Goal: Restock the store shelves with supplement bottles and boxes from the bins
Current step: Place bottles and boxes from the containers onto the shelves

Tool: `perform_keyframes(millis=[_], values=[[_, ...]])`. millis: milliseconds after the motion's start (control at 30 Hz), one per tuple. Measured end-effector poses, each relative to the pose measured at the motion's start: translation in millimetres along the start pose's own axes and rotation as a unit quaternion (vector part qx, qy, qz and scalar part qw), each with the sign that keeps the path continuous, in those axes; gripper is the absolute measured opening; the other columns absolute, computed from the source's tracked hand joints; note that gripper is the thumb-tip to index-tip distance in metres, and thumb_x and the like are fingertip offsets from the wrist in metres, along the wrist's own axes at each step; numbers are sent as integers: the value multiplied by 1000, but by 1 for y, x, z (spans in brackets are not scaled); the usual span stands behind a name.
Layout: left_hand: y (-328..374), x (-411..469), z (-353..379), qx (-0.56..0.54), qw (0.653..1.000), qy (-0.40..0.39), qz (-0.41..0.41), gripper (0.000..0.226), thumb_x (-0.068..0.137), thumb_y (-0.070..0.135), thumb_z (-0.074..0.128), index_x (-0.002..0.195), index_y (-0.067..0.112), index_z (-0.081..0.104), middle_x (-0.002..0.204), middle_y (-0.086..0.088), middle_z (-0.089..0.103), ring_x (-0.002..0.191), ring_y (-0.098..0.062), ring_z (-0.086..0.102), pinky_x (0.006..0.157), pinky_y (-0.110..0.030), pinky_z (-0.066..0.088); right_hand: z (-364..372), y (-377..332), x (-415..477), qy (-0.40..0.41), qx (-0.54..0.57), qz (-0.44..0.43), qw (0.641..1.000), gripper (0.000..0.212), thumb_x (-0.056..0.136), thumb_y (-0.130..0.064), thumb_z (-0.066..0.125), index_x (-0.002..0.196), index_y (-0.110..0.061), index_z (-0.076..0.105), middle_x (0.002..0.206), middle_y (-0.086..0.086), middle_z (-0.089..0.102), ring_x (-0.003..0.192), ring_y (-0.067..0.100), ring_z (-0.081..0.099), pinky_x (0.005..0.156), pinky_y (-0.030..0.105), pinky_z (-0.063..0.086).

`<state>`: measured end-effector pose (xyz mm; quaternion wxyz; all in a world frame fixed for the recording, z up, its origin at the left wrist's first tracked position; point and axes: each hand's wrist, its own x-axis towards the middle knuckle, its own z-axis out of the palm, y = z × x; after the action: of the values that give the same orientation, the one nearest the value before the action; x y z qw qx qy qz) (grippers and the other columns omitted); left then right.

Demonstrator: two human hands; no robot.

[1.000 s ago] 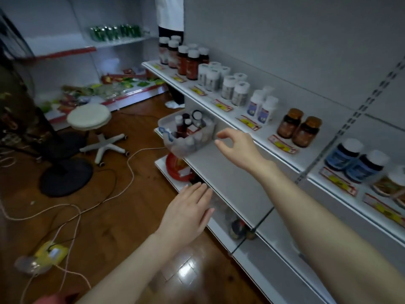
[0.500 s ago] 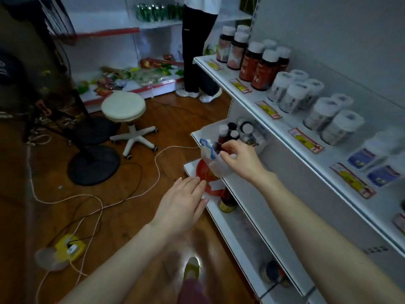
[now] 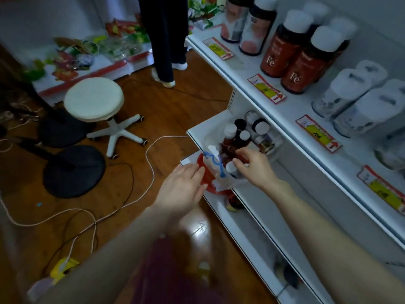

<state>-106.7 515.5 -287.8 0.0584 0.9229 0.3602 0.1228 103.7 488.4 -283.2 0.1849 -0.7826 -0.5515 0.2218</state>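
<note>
We are pinching a bottle [image 3: 240, 157] in the bin [image 3: 221, 181] with our right hand [image 3: 254, 170], left hand [image 3: 184, 189] flat; the bin is full, so much restocking is remaining.

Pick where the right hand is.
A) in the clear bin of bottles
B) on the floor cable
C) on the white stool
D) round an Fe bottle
A: the right hand reaches into the clear bin, its fingers curled among the bottles.

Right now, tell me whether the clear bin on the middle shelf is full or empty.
Not empty: several capped bottles stand inside the clear bin. How far down they fill it cannot be told.
</note>
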Motion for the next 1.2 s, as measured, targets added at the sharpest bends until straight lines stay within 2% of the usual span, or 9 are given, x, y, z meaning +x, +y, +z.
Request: perform_keyframes(millis=[67,167,267,333,467,633,800,933,1200], values=[[-18,27,14,-10,999,-14,34,38,75,30,60,100,3,69,96,-13,71,90,-28,68,80,-43,53,6,7,18,15,8,41,999,33,88,-21,58,116,-4,59,115,14,62,107,28,57,82,26,40],[-47,64,43,-23,995,-7,98,40,78,33,49,97,6,71,97,-11,71,92,-25,68,85,-34,51,16,17,39,45,14,107,993,31,88,-20,59,115,-5,60,111,14,64,104,27,58,73,19,32],[-72,95,77,-56,987,21,152,37,79,24,46,93,-1,70,95,-18,69,88,-29,68,90,-31,37,30,27,53,76,9,152,985,29,88,-17,59,111,-1,61,112,17,63,106,29,56,79,24,34],[-84,114,101,-64,982,35,173,35,79,21,49,92,-4,70,95,-21,68,88,-32,67,88,-32,37,41,38,60,93,3,179,980,28,88,-17,59,111,-1,61,112,18,62,107,31,54,81,27,34],[-100,142,141,-89,980,-3,180,40,80,26,47,96,-4,68,103,-23,66,95,-35,65,81,-41,52,63,55,83,87,2,206,975,32,88,-20,59,115,-2,58,115,17,59,109,32,51,85,30,35],[-118,163,184,-70,981,-68,165,53,83,34,41,111,-5,64,119,-24,61,110,-37,59,82,-55,52,88,64,134,98,46,197,974,41,89,-25,58,127,-10,50,127,9,53,117,23,50,94,28,38],[-130,161,205,-71,978,-61,187,53,87,36,42,112,-6,63,123,-22,58,113,-34,58,89,-51,48,108,77,181,126,32,164,978,51,89,-27,59,135,-9,42,135,10,46,122,21,44,91,19,29],[-129,164,205,-66,977,-57,193,55,87,37,40,112,-6,63,123,-22,59,113,-34,58,88,-51,48,123,86,203,117,35,166,978,58,88,-25,60,138,-7,35,140,13,38,128,25,37,99,25,28],[-128,164,204,-64,979,-79,178,59,88,40,34,116,-5,60,125,-21,57,116,-33,56,91,-50,46,132,89,215,145,11,203,968,54,85,-26,64,130,-7,42,132,17,35,118,29,41,90,28,36]])
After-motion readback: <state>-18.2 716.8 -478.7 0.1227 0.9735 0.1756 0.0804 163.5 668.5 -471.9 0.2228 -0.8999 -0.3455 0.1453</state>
